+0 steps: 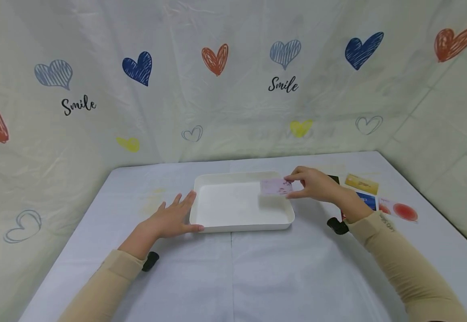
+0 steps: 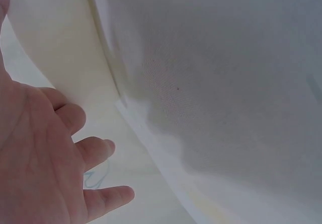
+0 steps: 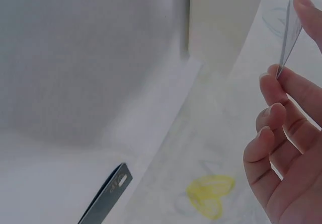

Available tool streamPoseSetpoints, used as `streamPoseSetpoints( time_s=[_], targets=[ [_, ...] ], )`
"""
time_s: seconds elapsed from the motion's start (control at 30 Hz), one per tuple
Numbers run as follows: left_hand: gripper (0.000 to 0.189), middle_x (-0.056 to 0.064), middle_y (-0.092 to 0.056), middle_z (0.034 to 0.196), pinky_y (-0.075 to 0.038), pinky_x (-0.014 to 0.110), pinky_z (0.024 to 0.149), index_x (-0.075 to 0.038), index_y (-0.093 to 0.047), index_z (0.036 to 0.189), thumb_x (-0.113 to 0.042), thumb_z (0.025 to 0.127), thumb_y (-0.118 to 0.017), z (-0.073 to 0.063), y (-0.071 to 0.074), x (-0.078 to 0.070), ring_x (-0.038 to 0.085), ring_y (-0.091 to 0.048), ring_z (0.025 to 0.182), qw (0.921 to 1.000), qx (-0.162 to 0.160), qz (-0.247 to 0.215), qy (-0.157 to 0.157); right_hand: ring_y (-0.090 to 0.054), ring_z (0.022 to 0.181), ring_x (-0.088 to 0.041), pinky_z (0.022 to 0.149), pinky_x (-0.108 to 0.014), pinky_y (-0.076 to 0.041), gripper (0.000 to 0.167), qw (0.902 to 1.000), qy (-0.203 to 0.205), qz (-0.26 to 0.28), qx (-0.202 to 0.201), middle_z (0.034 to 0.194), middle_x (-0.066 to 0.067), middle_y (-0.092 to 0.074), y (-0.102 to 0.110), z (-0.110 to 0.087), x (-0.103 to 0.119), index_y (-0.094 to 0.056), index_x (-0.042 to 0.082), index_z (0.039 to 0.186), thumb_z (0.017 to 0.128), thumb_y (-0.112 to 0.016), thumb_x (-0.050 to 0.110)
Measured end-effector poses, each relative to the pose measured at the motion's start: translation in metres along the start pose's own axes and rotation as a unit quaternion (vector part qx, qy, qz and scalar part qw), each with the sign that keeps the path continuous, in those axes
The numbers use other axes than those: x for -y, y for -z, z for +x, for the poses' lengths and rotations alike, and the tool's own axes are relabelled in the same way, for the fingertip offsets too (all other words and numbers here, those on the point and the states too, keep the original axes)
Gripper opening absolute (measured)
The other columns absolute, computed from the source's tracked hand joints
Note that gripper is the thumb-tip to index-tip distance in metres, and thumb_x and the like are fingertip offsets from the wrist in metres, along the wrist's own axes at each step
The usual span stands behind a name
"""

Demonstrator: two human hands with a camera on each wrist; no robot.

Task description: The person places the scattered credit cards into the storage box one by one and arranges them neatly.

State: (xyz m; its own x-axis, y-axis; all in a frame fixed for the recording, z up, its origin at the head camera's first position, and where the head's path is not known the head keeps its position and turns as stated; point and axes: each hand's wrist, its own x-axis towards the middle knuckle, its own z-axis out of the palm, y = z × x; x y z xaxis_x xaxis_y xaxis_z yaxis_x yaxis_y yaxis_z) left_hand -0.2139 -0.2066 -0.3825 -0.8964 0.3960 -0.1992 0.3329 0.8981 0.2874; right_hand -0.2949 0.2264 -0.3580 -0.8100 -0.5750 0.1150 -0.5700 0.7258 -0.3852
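Note:
A shallow white tray (image 1: 233,227) rests on the table. My left hand (image 1: 174,218) lies at its left end with fingers spread, thumb at the near corner and fingertips at the left rim. In the left wrist view the same hand (image 2: 40,153) shows its palm, holding nothing. My right hand (image 1: 315,184) pinches a thin pale purple card (image 1: 274,187) with dark pink print by its right edge, over the tray's right end. The right wrist view shows the card (image 3: 289,35) nearly edge-on, between thumb and fingertips of the right hand (image 3: 297,148).
Right of the tray, partly behind my right forearm, lie a yellow packet (image 1: 362,184), a blue card-like item (image 1: 367,200), a white-and-red card (image 1: 404,212) and a black item (image 1: 334,179). A dark flat item with a slot (image 3: 108,194) shows in the right wrist view.

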Motion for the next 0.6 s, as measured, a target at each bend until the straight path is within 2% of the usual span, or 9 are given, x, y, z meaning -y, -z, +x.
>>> streamPoseSetpoints(
  time_s=[0.6],
  targets=[
    [0.112,0.014,-0.01,0.171,-0.01,0.074,0.114,-0.002,-0.007,0.164,-0.068,0.092,-0.062,0.001,-0.002,0.002,0.043,-0.01,0.154,1.0,-0.003,0.007,0.004,-0.048,0.076,-0.016,0.064,-0.031,-0.042,0.062,0.9997,0.023,0.0,-0.012,0.115,-0.007,-0.064,-0.026,0.026,0.025,-0.069,0.003,0.133,0.083,-0.087,0.035]
  ],
)
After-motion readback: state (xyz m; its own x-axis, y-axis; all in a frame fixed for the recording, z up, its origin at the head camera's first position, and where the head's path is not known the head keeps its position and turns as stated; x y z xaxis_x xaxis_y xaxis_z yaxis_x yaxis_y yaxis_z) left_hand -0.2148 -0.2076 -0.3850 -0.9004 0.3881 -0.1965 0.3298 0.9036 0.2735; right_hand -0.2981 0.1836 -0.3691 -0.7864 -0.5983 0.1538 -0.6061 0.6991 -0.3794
